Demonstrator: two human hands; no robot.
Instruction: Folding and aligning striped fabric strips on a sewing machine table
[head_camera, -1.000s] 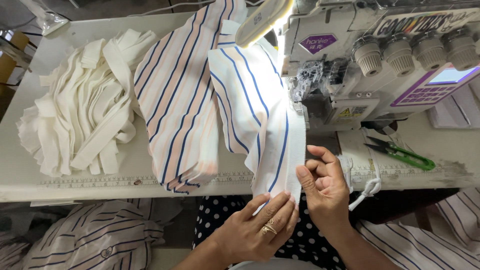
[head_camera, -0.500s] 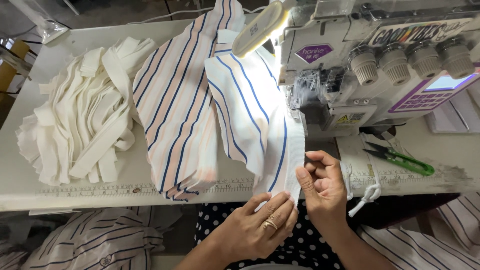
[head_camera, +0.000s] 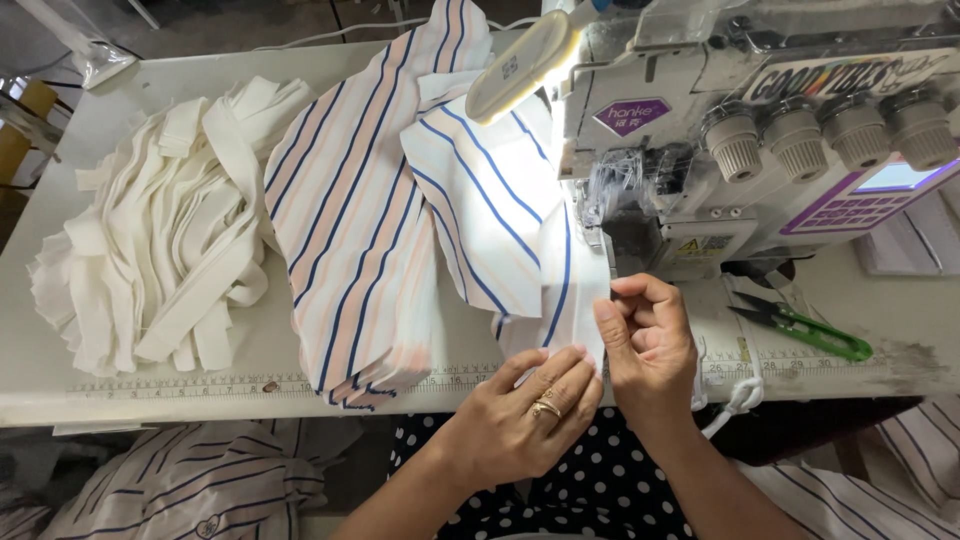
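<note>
A white fabric piece with blue stripes (head_camera: 500, 215) lies on the table (head_camera: 120, 385) in front of the sewing machine (head_camera: 760, 140). My right hand (head_camera: 645, 335) pinches its near right edge just below the machine's presser foot area (head_camera: 625, 225). At the table's front edge my left hand (head_camera: 530, 410), a ring on one finger, holds the lower end of the same piece with fingers curled under it. To the left a stack of striped pieces (head_camera: 350, 240) hangs over the front edge.
A heap of white fabric strips (head_camera: 170, 250) fills the table's left side. Green thread snips (head_camera: 800, 325) lie right of my hands. A ruler strip (head_camera: 180, 385) runs along the front edge. More striped cloth (head_camera: 170, 480) lies below the table.
Both hands have kept their grip on the striped piece and shifted it slightly toward the machine. The view has drifted a little.
</note>
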